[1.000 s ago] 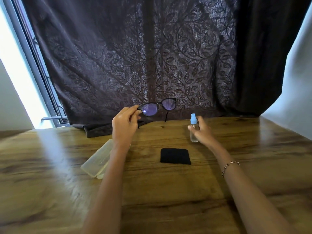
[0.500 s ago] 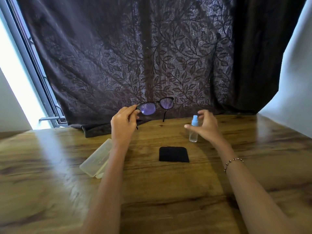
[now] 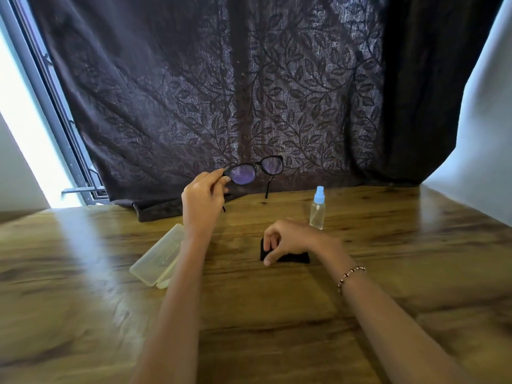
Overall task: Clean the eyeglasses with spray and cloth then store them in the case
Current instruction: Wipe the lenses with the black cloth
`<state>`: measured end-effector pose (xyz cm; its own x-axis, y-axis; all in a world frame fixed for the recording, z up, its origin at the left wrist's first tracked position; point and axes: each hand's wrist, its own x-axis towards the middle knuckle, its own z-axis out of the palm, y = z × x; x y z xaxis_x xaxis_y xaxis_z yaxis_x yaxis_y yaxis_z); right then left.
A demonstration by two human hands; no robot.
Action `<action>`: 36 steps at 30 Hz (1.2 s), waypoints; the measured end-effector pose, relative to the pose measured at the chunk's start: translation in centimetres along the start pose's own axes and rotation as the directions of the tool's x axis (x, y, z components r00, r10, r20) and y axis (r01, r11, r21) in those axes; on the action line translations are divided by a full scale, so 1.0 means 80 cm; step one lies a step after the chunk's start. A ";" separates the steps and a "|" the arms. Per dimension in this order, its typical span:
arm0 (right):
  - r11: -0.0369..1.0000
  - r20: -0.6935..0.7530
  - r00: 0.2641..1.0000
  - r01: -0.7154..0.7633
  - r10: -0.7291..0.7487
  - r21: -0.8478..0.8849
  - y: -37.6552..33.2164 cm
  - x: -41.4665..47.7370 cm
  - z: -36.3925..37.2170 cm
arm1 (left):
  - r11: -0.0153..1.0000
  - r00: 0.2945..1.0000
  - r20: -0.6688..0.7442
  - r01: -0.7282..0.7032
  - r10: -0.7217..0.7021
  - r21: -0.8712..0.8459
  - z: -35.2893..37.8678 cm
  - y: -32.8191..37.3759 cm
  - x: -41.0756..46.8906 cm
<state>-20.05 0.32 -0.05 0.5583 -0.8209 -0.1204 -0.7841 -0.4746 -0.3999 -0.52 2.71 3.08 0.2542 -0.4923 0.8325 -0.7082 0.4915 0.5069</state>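
Black-framed eyeglasses (image 3: 244,174) with purple-tinted lenses are held up above the table's far side, temples unfolded. My left hand (image 3: 203,200) pinches them at the left corner of the frame. A small clear spray bottle (image 3: 317,210) with a light blue cap stands upright on the table, with no hand on it. In front of it lies a folded black cloth (image 3: 296,257). My right hand (image 3: 288,239) is over the cloth's left part, fingers curled and pinching its edge. A translucent yellowish case (image 3: 159,257) lies closed beside my left forearm.
The wooden table (image 3: 277,314) runs wide towards me. A dark leaf-patterned curtain (image 3: 249,92) hangs behind, its hem lying on the table's far edge. A bright window frame (image 3: 41,92) is at the left and a white wall (image 3: 482,134) at the right.
My right hand has let go of the spray bottle and come down and towards me onto the black cloth. The bottle stays standing. My left hand still holds the glasses up.
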 end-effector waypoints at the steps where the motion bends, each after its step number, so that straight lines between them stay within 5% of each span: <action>1: 1.000 -0.022 1.000 0.008 -0.008 0.014 0.002 0.001 0.001 | 1.000 1.000 -0.001 0.004 -0.004 0.005 0.000 0.000 0.000; 5: 0.915 -0.163 0.987 0.061 0.005 0.399 0.001 -0.004 -0.005 | 1.000 1.000 -0.001 0.009 -0.009 0.018 0.001 -0.003 0.001; 9: 0.474 -0.298 0.937 0.180 0.185 0.862 -0.005 -0.008 -0.022 | 0.998 1.000 -0.009 0.015 -0.015 0.054 0.002 -0.005 0.002; 11: 0.304 -0.404 0.870 0.318 0.283 0.898 -0.012 -0.007 -0.029 | 0.998 1.000 -0.005 0.025 -0.024 0.061 0.002 -0.005 0.002; 14: 0.190 -0.539 0.733 0.510 0.415 0.839 -0.024 -0.006 -0.042 | 0.998 0.999 0.002 0.041 -0.041 0.053 0.003 -0.004 0.001; 16: 0.246 -0.621 0.644 0.579 0.447 0.777 -0.031 -0.006 -0.051 | 0.998 0.999 0.010 0.038 -0.038 0.055 0.003 -0.002 0.002; 18: 0.430 -0.730 0.542 0.589 0.418 0.684 -0.037 -0.005 -0.055 | 0.999 0.999 0.027 0.022 -0.024 0.045 0.003 -0.002 0.001; 22: 0.713 -0.893 0.400 0.564 0.205 0.416 -0.057 -0.006 -0.052 | 1.000 0.998 0.057 -0.011 0.011 0.008 0.004 0.002 0.002; 26: 0.836 -0.894 0.446 0.510 -0.054 0.204 -0.070 -0.001 -0.042 | 0.997 0.995 0.077 -0.071 0.069 0.022 0.003 0.005 0.006; 30: 0.817 -0.908 0.418 0.516 0.021 0.257 -0.075 0.001 -0.035 | 0.998 0.996 0.076 -0.046 0.049 -0.043 0.002 0.003 0.008; 33: 0.659 -0.835 0.469 0.535 0.289 0.528 -0.078 0.005 -0.035 | 0.997 0.995 0.079 -0.058 0.063 -0.060 0.006 0.005 0.006; 36: 0.243 -0.543 0.657 0.496 0.523 0.834 -0.079 0.005 -0.040 | 0.995 0.996 0.070 -0.048 0.054 -0.089 0.011 0.004 0.005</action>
<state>-15.77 1.97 5.30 -0.1901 -0.9600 0.2054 0.3125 -0.2575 -0.9143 -1.22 2.01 3.41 0.1686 -0.5140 0.8411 -0.6581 0.5765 0.4843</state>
